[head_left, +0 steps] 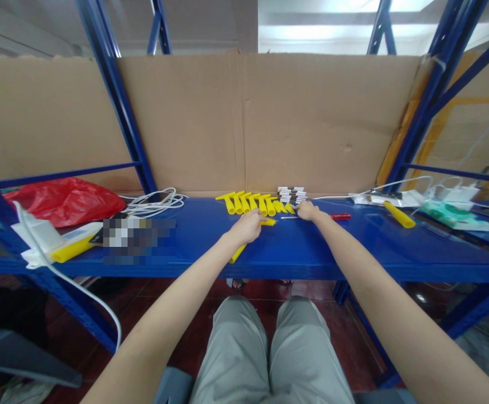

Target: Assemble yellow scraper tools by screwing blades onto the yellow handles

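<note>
- Our left hand (248, 225) is curled closed around a yellow T-shaped tool (238, 253), over the middle of the blue shelf (202, 241), its crosspiece pointing right.
- Our right hand (307, 211) reaches to the far side, fingers bent beside the small yellow pieces (290, 208); we cannot tell whether it grips one.
- Left of those, we see a row of yellow T-shaped tools (248, 203).
- Behind our right hand stand stacked white-and-black pieces (291, 194); a red-handled screwdriver (339, 216) lies under our wrist.
- At the far left slumps a red plastic bag (70, 201), its contents hidden from us.
- At the right, near a yellow tube (399, 214), lies a green-and-white soft pack (455, 216); we cannot see inside.
</note>
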Available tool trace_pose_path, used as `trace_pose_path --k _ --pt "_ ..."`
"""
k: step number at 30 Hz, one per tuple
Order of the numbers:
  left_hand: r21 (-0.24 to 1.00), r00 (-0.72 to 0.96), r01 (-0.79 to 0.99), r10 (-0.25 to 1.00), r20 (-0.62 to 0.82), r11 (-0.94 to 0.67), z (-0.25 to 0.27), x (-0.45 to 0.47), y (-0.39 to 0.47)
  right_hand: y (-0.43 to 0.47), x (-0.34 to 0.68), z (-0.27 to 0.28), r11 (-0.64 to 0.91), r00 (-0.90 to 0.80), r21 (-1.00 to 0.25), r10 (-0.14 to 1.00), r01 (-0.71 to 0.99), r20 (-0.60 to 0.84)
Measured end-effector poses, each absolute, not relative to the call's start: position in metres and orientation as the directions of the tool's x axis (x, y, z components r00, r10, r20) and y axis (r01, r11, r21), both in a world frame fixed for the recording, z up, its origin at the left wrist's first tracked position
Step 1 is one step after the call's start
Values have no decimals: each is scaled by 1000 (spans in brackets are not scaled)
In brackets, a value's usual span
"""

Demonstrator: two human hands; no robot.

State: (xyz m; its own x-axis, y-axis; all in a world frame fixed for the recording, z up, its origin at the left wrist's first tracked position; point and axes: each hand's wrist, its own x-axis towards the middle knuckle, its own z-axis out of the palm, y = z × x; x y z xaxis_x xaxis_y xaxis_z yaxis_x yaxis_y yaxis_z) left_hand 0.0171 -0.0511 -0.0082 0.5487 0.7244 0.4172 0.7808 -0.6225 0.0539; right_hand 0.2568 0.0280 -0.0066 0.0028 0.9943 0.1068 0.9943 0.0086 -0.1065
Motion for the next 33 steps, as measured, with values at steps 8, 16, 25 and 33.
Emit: trace_pose_path --k 8,16,25,33 --pt "26 567 781 725 390 -624 -8 16 -51 32 258 -10 1 7 -80 995 997 100" --pt "-23 615 756 699 366 -654 -5 13 -47 28 259 -5 -27 45 -93 979 995 198" --pt "-2 642 718 662 386 -696 -1 9 -41 36 263 -10 -137 185 -269 969 953 162" --pt "23 625 717 657 421 -697 -1 13 -43 38 268 -13 -75 156 -293 952 953 262"
